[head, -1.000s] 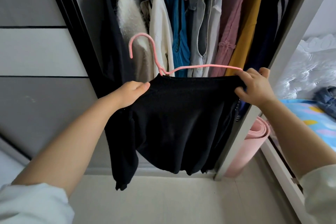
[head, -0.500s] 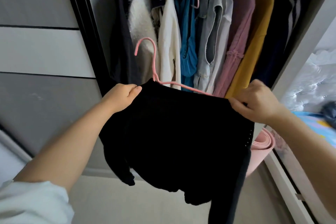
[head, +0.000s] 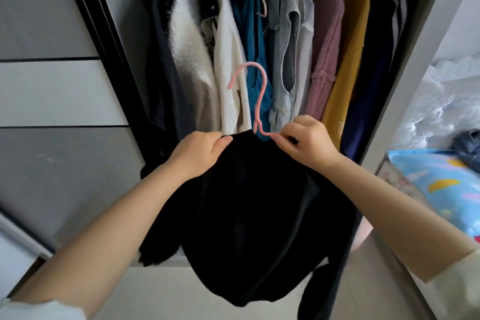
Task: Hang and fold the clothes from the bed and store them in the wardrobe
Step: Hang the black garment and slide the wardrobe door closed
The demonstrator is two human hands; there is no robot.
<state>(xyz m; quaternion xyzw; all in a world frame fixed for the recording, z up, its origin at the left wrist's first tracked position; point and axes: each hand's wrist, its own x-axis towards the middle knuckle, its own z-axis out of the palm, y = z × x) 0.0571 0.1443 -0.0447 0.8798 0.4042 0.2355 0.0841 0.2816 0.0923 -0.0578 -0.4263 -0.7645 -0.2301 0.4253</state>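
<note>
A black sweater [head: 249, 215] hangs in front of me on a pink hanger [head: 255, 96], whose hook points up and left before the open wardrobe [head: 405, 86]. My left hand [head: 200, 156] pinches the sweater's neckline left of the hook. My right hand [head: 309, 143] grips the neckline and the hanger's wire just right of the hook. The hanger's arms are hidden inside the sweater. One sleeve dangles at lower right.
Several hung garments fill the rail: white fluffy top [head: 189, 41], teal top [head: 253, 34], denim vest [head: 283, 47], pink [head: 324, 47] and mustard [head: 348, 60] pieces. A grey sliding door [head: 52, 86] stands left. The bed [head: 441, 184] with blue patterned fabric lies right.
Both hands slid inward along the sweater's top edge toward the hook. The hanger turned so its hook stands more upright and central. The sweater now bunches at the neck.
</note>
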